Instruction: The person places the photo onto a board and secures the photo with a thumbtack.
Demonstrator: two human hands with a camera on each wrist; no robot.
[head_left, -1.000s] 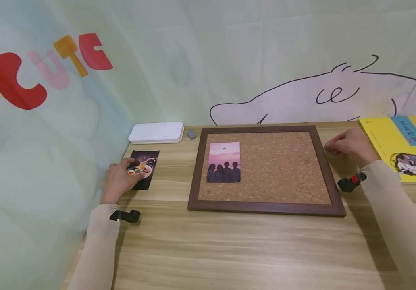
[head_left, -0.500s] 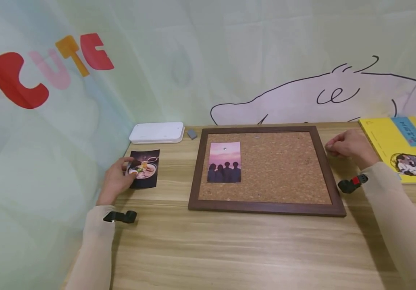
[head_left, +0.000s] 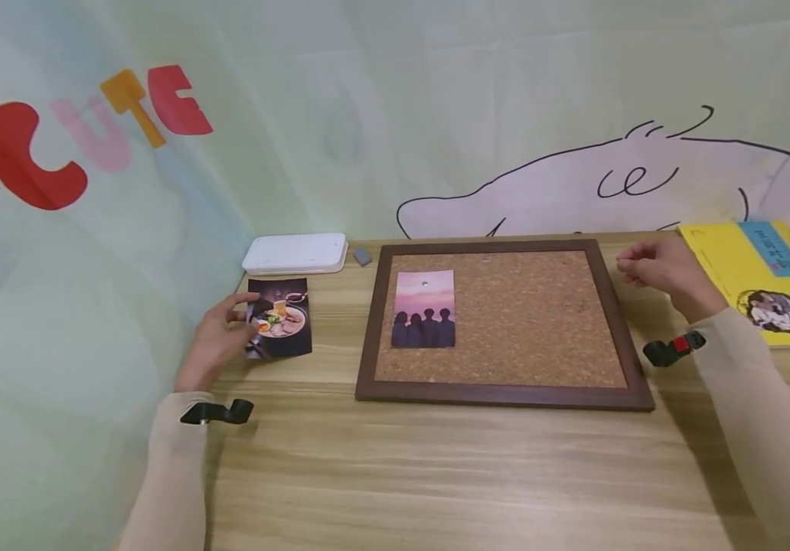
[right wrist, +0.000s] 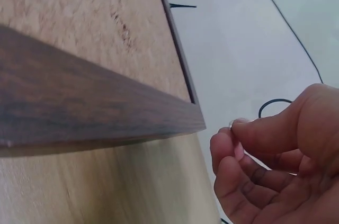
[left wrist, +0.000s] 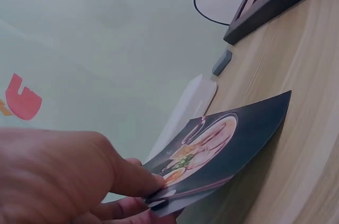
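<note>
Food photo (head_left: 281, 317), glossy and nearly black in its background, shows a pale round bowl with sliced meat, a bright egg yolk and green garnish, plus a spoon near the upper right corner. It sits at the left of the worktop (head_left: 436, 467), just in front of a white case (head_left: 295, 253) and well apart from the brown-framed corkboard (head_left: 533, 321). Its long axis runs away from the person, the picture's top toward the back wall, while the board's long axis runs side to side. The hands are well apart: the left hand (head_left: 219, 337) pinches the photo by its left edge, and the right hand (head_left: 660, 272), beside the board's right frame, has thumb and fingertip pressed together. The head view gives the print's whole face and the pinned photo (head_left: 425, 310), pink sky over four silhouettes, upright on the cork. Only the left wrist view shows the held print bowing in a shallow curve, shadow beneath; whether any part touches the wood I cannot tell. Only the right wrist view shows a tiny shiny piece (right wrist: 231, 125) between the right thumb and finger, too small to identify.
</note>
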